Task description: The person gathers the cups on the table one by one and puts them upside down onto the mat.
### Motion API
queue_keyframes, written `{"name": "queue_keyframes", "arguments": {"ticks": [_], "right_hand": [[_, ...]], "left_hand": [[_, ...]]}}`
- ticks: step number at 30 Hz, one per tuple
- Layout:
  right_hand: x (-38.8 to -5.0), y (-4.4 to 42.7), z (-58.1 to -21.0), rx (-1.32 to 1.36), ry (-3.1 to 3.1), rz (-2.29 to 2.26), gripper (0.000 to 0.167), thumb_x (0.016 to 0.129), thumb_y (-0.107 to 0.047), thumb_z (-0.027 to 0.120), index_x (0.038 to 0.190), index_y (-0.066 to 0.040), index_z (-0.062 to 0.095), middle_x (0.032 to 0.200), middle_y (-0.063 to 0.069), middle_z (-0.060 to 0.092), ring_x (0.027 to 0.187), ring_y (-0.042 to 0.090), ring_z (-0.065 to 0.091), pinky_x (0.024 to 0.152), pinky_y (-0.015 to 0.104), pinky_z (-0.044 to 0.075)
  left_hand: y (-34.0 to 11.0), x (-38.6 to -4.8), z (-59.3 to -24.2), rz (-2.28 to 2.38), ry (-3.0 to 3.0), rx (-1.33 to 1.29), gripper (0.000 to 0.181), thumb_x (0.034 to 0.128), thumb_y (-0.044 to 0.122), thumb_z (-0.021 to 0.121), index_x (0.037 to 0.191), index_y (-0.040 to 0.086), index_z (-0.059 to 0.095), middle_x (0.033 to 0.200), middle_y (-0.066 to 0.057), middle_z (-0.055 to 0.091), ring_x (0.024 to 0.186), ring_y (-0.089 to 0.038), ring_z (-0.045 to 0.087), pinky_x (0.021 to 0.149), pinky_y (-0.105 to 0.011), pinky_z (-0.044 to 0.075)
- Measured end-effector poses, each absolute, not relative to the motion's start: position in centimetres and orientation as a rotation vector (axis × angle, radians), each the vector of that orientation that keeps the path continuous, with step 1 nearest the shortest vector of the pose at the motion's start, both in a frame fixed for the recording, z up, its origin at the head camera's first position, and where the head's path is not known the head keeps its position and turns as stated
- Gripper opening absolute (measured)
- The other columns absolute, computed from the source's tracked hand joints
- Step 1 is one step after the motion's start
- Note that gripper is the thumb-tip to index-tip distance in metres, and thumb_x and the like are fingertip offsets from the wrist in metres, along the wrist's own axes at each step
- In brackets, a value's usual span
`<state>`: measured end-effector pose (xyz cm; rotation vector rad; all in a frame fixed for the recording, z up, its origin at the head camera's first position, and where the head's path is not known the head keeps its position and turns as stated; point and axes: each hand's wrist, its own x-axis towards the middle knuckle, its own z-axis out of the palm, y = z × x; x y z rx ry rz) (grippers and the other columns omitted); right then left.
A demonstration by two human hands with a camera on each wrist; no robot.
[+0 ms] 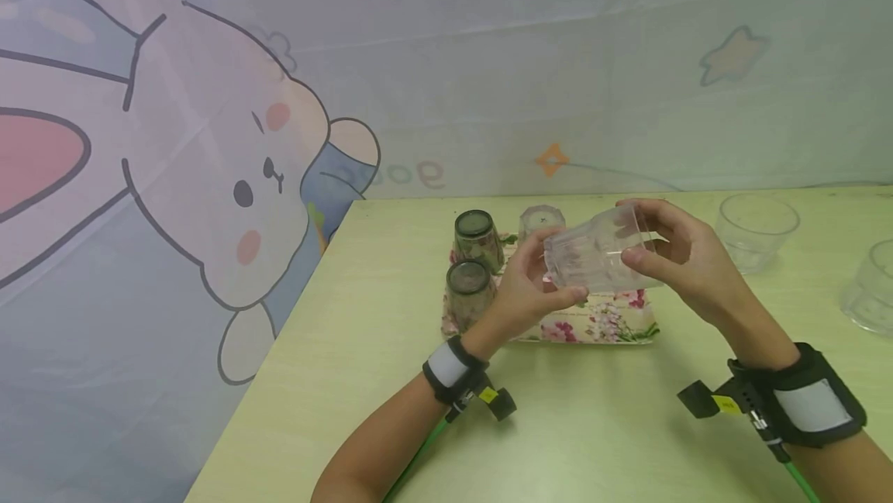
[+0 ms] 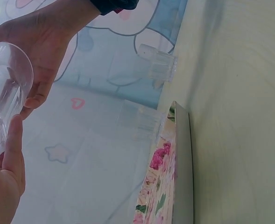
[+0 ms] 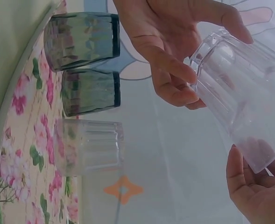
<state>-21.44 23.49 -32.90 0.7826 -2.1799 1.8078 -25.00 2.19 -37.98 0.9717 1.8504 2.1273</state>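
Observation:
A clear glass [image 1: 600, 251] is held tilted on its side above the floral tray [image 1: 558, 330]. The left hand [image 1: 523, 294] grips its base end between thumb and fingers. At the rim end, the right hand [image 1: 687, 263] pinches the wall, thumb in front and fingers behind. In the right wrist view the same glass [image 3: 240, 88] spans both hands. Upside down on the tray stand two dark glasses [image 1: 477, 239] [image 1: 470, 290] and one clear glass [image 1: 542, 222], partly hidden by the left hand.
To the right on the pale green table [image 1: 579, 425] stand two more clear glasses, one [image 1: 756, 228] near the back and one [image 1: 872, 290] at the right edge of the head view. A printed cloth [image 1: 488, 61] hangs behind the table.

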Motion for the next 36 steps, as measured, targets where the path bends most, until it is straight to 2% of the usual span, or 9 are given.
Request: {"name": "queue_keyframes", "arguments": {"ticks": [10, 14, 18, 20, 22, 25, 27, 32, 36], "right_hand": [[-21.5, 23.4, -33.1, 0.765, -2.089, 1.853, 0.055, 0.080, 0.012, 0.062, 0.131, -0.006, 0.052, 0.115, -0.004, 0.058, 0.104, 0.007, 0.053, 0.084, 0.007, 0.048], [-21.5, 23.2, -33.1, 0.747, -2.034, 1.871, 0.057, 0.078, 0.013, 0.064, 0.131, -0.005, 0.052, 0.115, -0.004, 0.060, 0.105, 0.008, 0.053, 0.085, 0.008, 0.048], [-21.4, 22.7, -33.1, 0.728, -1.992, 1.860, 0.060, 0.076, 0.014, 0.066, 0.131, -0.003, 0.052, 0.115, -0.004, 0.060, 0.106, 0.007, 0.054, 0.086, 0.008, 0.048], [-21.4, 22.5, -33.1, 0.726, -1.969, 1.863, 0.061, 0.074, 0.016, 0.066, 0.131, -0.002, 0.052, 0.116, -0.004, 0.060, 0.106, 0.007, 0.054, 0.085, 0.008, 0.049], [-21.4, 22.2, -33.2, 0.724, -1.967, 1.849, 0.063, 0.073, 0.017, 0.067, 0.131, -0.003, 0.052, 0.115, -0.004, 0.059, 0.106, 0.007, 0.054, 0.085, 0.008, 0.048], [-21.5, 22.0, -33.3, 0.722, -1.979, 1.830, 0.066, 0.071, 0.019, 0.068, 0.131, -0.006, 0.052, 0.114, -0.003, 0.059, 0.106, 0.007, 0.054, 0.085, 0.008, 0.048], [-21.5, 21.8, -33.4, 0.718, -2.007, 1.797, 0.069, 0.070, 0.019, 0.069, 0.131, -0.008, 0.052, 0.115, -0.003, 0.058, 0.107, 0.007, 0.053, 0.086, 0.008, 0.048], [-21.5, 21.4, -33.7, 0.698, -2.098, 1.677, 0.075, 0.067, 0.017, 0.074, 0.133, -0.008, 0.050, 0.118, -0.005, 0.055, 0.108, 0.006, 0.051, 0.088, 0.007, 0.047], [-21.6, 21.2, -33.9, 0.688, -2.144, 1.616, 0.076, 0.067, 0.014, 0.076, 0.134, -0.007, 0.049, 0.118, -0.005, 0.054, 0.107, 0.005, 0.051, 0.090, 0.008, 0.048]], "left_hand": [[2.0, -25.1, -38.0, 2.114, 1.874, 0.872, 0.085, 0.0809, -0.011, 0.061, 0.151, 0.015, 0.021, 0.146, -0.018, 0.037, 0.118, -0.007, 0.052, 0.085, -0.021, 0.056], [2.4, -25.2, -38.3, 2.155, 1.769, 0.831, 0.082, 0.0828, -0.010, 0.058, 0.150, 0.020, 0.023, 0.145, -0.015, 0.039, 0.118, -0.010, 0.053, 0.097, -0.031, 0.054], [3.2, -25.1, -38.9, 2.216, 1.507, 0.872, 0.074, 0.0849, 0.014, 0.071, 0.146, 0.016, 0.030, 0.139, -0.010, 0.046, 0.120, -0.015, 0.054, 0.104, -0.047, 0.049], [3.6, -24.9, -39.1, 2.220, 1.388, 0.879, 0.079, 0.0795, 0.033, 0.078, 0.144, 0.016, 0.034, 0.136, -0.004, 0.049, 0.122, -0.016, 0.054, 0.105, -0.052, 0.046], [3.9, -24.6, -39.1, 2.225, 1.298, 0.835, 0.083, 0.0700, 0.047, 0.081, 0.138, 0.021, 0.041, 0.130, 0.004, 0.052, 0.118, -0.014, 0.056, 0.106, -0.051, 0.045], [4.2, -24.2, -39.1, 2.252, 1.172, 0.738, 0.072, 0.0674, 0.052, 0.081, 0.126, 0.028, 0.048, 0.123, 0.011, 0.055, 0.107, -0.008, 0.060, 0.109, -0.050, 0.041], [4.2, -24.0, -39.0, 2.273, 1.101, 0.683, 0.066, 0.0656, 0.053, 0.082, 0.119, 0.029, 0.050, 0.119, 0.012, 0.055, 0.100, -0.006, 0.061, 0.108, -0.044, 0.044], [4.3, -23.9, -39.1, 2.295, 1.010, 0.553, 0.074, 0.0609, 0.056, 0.083, 0.120, 0.028, 0.049, 0.119, 0.009, 0.053, 0.100, -0.005, 0.061, 0.094, -0.021, 0.054], [4.2, -23.9, -39.3, 2.320, 0.972, 0.509, 0.069, 0.0613, 0.054, 0.084, 0.116, 0.026, 0.052, 0.113, 0.009, 0.055, 0.101, -0.004, 0.061, 0.092, -0.018, 0.054]]}}
